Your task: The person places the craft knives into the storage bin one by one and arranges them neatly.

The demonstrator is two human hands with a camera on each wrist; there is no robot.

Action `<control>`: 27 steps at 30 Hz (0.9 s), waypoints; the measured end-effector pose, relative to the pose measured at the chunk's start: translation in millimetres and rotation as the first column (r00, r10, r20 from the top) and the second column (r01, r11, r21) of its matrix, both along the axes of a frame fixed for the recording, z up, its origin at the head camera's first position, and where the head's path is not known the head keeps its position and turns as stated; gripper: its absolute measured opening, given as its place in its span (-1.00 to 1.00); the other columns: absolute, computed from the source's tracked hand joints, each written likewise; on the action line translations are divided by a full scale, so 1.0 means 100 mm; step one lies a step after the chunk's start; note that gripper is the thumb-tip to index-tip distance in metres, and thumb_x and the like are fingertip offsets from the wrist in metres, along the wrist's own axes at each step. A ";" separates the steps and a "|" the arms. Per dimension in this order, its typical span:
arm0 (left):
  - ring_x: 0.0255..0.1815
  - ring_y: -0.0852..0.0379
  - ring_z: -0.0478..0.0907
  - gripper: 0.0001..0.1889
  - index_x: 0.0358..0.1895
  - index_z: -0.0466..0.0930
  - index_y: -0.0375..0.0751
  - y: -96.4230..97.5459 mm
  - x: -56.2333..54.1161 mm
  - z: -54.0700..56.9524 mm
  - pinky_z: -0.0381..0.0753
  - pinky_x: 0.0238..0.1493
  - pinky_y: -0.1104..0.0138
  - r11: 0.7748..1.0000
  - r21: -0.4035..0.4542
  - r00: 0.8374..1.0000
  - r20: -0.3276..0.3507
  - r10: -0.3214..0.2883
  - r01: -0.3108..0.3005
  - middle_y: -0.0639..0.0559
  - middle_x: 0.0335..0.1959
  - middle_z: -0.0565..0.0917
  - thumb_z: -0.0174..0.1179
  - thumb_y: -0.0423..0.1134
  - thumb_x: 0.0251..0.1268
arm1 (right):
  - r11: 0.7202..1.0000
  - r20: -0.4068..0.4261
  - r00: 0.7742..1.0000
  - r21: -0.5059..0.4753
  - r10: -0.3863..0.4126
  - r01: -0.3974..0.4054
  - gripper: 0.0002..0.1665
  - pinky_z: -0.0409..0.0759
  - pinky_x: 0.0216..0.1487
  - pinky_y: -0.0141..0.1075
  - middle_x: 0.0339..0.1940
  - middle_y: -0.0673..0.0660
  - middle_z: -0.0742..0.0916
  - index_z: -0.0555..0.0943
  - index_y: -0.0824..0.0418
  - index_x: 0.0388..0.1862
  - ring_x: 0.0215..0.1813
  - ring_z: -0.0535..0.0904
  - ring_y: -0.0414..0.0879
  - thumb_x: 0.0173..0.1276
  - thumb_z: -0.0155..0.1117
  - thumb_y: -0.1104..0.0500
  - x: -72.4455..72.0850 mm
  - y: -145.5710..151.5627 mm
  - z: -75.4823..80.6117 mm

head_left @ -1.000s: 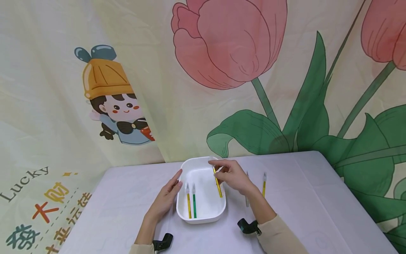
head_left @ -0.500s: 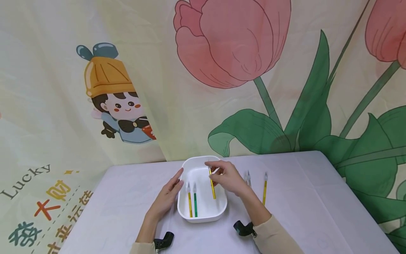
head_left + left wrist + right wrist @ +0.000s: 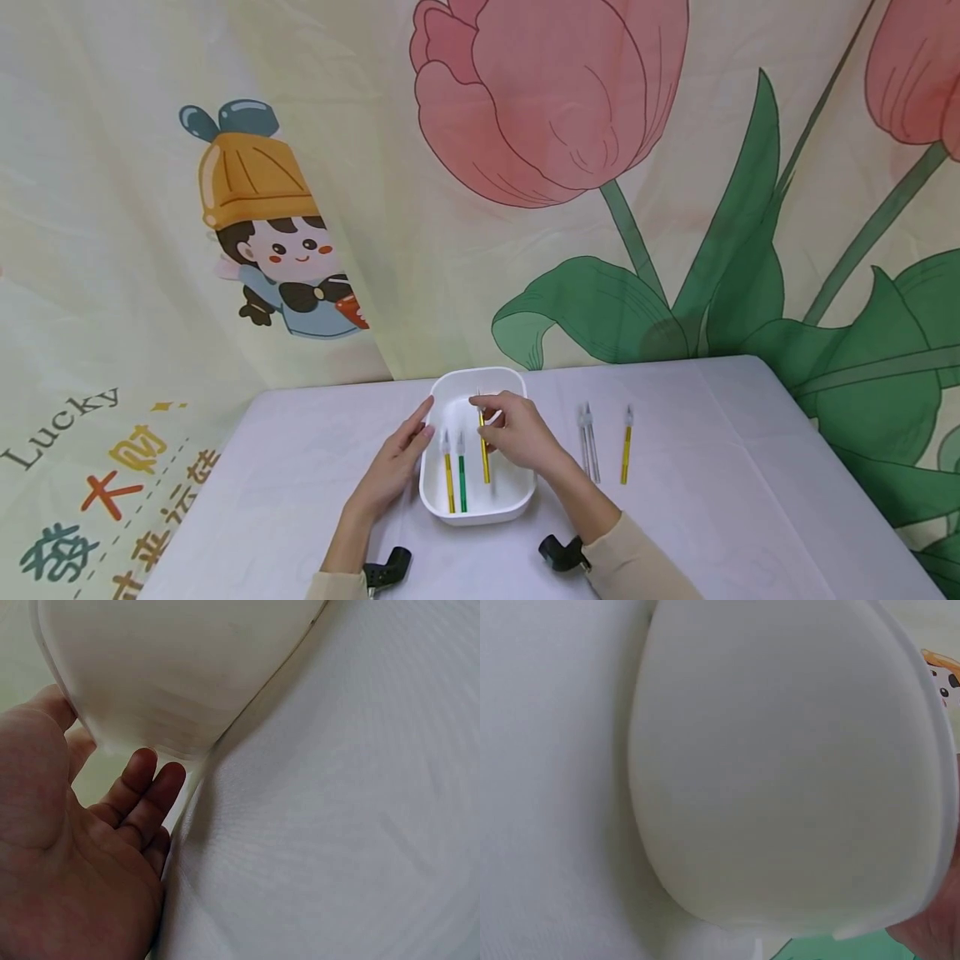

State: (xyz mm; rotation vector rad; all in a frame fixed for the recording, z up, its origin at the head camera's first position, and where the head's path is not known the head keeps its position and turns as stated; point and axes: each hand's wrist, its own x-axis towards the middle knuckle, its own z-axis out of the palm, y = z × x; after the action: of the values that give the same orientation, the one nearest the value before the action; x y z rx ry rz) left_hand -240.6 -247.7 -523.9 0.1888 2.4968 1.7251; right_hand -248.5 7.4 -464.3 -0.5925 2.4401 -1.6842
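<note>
My right hand (image 3: 521, 432) pinches a yellow pen-shaped tool with a clear tapered end (image 3: 484, 454) between thumb and fingers, over the white tray (image 3: 480, 518). The hand hides part of its upper end. Inside the tray, at the left, a second yellow tool (image 3: 449, 483) and a green tool (image 3: 462, 485) lie side by side. My left hand (image 3: 393, 462) rests against the tray's left side with fingers extended; in the left wrist view, the hand (image 3: 82, 832) touches the tray's rim and its lower fingers are close to the outer wall (image 3: 165, 675).
Right of the tray, two silver tools (image 3: 589, 442) lie close together on the white-covered table (image 3: 712, 500). Another yellow tool (image 3: 626, 446) lies farther right. A printed cloth (image 3: 420, 250) hangs behind the table. In the right wrist view, the tray's outer wall (image 3: 780, 765) fills most of the picture.
My right hand has carried the yellow tool leftward from the tray's right side toward its middle. The silver tools now show fully beside the forearm. The left hand keeps its place on the tray.
</note>
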 end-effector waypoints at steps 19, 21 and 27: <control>0.75 -0.03 -0.04 -0.43 0.62 0.19 0.44 0.00 -0.01 0.00 -0.10 0.69 -0.13 1.000 0.003 1.000 0.006 -0.005 0.005 0.30 0.67 0.16 0.03 0.12 0.64 | 0.956 -0.056 0.998 0.294 0.011 0.006 -0.49 0.57 -0.40 -0.44 -0.21 0.12 0.68 0.71 0.24 0.24 -0.34 0.56 -0.21 0.28 0.39 0.40 0.07 -0.25 -0.14; 0.75 -0.04 -0.05 -0.42 0.61 0.19 0.45 -0.01 -0.01 0.00 -0.10 0.69 -0.14 1.000 0.004 1.000 0.005 -0.008 0.008 0.30 0.67 0.16 0.04 0.15 0.62 | 0.947 -0.053 0.998 0.321 0.019 -0.001 -0.49 0.55 -0.42 -0.44 -0.25 0.08 0.67 0.72 0.23 0.23 -0.34 0.54 -0.20 0.27 0.41 0.40 0.08 -0.26 -0.14; 0.75 -0.03 -0.05 -0.43 0.62 0.19 0.42 -0.01 -0.01 -0.01 -0.12 0.69 -0.14 1.000 0.006 1.000 0.001 0.000 0.000 0.26 0.67 0.17 0.03 0.11 0.64 | 0.928 -0.059 0.997 0.372 0.043 -0.018 -0.53 0.49 -0.44 -0.42 -0.38 -0.02 0.64 0.74 0.24 0.17 -0.37 0.50 -0.18 0.25 0.44 0.40 0.09 -0.29 -0.15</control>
State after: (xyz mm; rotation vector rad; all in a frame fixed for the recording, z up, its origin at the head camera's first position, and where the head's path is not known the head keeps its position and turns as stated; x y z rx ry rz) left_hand -241.4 -248.6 -525.0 0.1890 2.4907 1.7328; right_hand -239.4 -21.4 -479.1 -0.6350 2.6808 -1.1562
